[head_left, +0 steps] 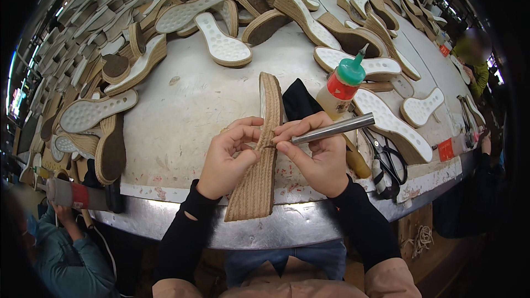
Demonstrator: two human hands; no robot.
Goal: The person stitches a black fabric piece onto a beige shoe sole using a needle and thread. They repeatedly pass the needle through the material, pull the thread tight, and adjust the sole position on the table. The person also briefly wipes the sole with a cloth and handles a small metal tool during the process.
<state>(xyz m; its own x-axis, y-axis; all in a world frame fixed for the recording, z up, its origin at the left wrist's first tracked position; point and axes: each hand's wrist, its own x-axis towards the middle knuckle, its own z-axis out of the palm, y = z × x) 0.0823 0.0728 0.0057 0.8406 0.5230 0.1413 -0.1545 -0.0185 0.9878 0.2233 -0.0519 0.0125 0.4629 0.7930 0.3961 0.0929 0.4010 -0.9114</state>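
A wedge shoe sole wrapped in braided jute (251, 190) stands on its side in front of me, its thick heel end toward the table's near edge. My left hand (229, 157) is closed on its left side, fingertips and thumb pressed at the braid. In my right hand (317, 157) is a round metal rod (342, 127), slanting up to the right. The right thumb and fingertips pinch close to the braid, opposite the left fingers; what lies right at the rod's tip is too small to make out. A black cloth (298, 100) lies just beyond the right hand.
A squeeze bottle with a green cap (339, 85) stands beyond my right hand. Black-handled scissors (389, 160) and a wooden handle (358, 161) lie at right. Several wedge soles (223, 41) crowd the table's far side. At lower left a co-worker's hand (63, 215) is near another bottle (74, 194).
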